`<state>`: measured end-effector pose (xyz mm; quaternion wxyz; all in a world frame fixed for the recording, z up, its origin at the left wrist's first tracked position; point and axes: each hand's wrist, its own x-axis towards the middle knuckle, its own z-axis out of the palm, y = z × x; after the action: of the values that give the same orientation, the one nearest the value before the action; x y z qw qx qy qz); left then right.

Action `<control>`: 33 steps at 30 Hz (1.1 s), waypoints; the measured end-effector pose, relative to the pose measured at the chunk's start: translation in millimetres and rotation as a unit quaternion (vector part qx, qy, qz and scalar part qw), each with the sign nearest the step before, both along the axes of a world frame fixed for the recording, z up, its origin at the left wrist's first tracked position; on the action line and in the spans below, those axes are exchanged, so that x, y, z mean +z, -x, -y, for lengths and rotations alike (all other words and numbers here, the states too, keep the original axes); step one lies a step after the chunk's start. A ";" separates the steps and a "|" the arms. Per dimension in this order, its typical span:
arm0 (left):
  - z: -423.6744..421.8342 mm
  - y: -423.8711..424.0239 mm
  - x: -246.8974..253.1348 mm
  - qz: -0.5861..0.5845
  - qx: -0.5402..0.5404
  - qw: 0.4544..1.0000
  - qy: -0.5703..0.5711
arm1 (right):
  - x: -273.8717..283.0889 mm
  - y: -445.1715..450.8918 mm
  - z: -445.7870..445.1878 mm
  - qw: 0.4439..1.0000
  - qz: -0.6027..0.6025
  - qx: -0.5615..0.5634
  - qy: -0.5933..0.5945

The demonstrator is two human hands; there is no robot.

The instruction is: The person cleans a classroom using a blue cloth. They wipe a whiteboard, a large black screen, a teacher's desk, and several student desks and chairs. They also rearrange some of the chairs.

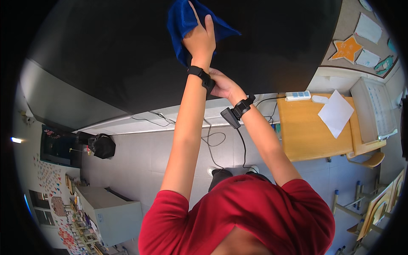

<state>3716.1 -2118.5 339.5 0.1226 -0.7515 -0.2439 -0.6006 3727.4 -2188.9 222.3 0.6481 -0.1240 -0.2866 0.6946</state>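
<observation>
My left hand (200, 40) reaches up over a large blackboard (264, 47) with a blue cloth (181, 22) under it. The cloth is gathered around and beneath the fingers, with one corner sticking out to the right. The index finger and thumb show on top; the other fingers are hidden by the cloth. My right hand (223, 84) is below, at my left wrist, close to the black wristband (200, 75). Its fingertips are partly hidden behind that wrist, so its grip does not show. A second black strap with a cabled device (237, 111) is on my right wrist.
A wooden desk (314, 127) at the right bears a power strip (298, 95), a white sheet (336, 113) and a clear plastic box (373, 110). Black cables (213, 138) trail across the floor near my feet. A grey cabinet (118, 220) stands at the lower left.
</observation>
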 end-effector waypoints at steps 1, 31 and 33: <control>3.1 2.0 0.1 0.011 -0.004 0.999 -0.030 | -0.5 -2.7 -3.4 0.999 0.035 0.007 -0.012; -5.3 29.6 -14.0 -0.211 0.065 0.972 0.084 | 14.7 22.7 -34.8 0.959 0.284 -0.012 -0.022; -8.9 22.5 -11.3 -0.152 0.040 0.987 0.031 | -4.1 17.8 -34.9 0.930 0.332 -0.148 -0.054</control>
<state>3693.6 -2109.6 328.1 0.1585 -0.8272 -0.2709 -0.4661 3709.6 -2154.0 218.2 0.6171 -0.3535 -0.5011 0.4931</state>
